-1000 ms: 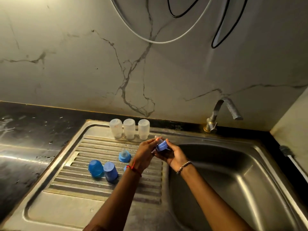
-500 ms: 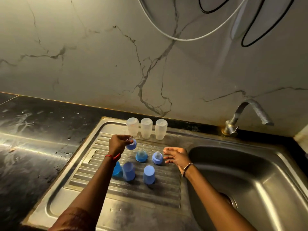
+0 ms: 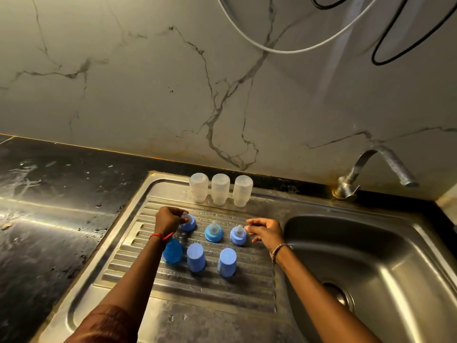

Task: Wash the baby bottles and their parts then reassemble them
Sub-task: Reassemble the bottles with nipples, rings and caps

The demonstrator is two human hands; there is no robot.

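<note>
Three clear bottle bodies (image 3: 220,189) stand upside down in a row at the back of the ribbed drainboard (image 3: 249,276). In front of them sit three blue collars with nipples: left (image 3: 190,224), middle (image 3: 214,232), right (image 3: 238,235). My left hand (image 3: 168,219) pinches the nipple of the left collar, which rests on the drainboard. My right hand (image 3: 265,231) hovers just right of the right collar, fingers relaxed and holding nothing. Three blue caps stand nearer me: left (image 3: 172,251), partly behind my left wrist, middle (image 3: 195,257), right (image 3: 227,261).
The steel sink basin (image 3: 385,266) with its drain (image 3: 337,293) lies to the right, under a metal tap (image 3: 376,167). A wet black counter (image 3: 49,219) spreads to the left. Cables (image 3: 284,49) hang on the marble wall behind.
One second ago both hands held a blue collar together near the basin. It now sits at the right of the row and my right hand has let go. My left hand lowered the left collar onto the drainboard.
</note>
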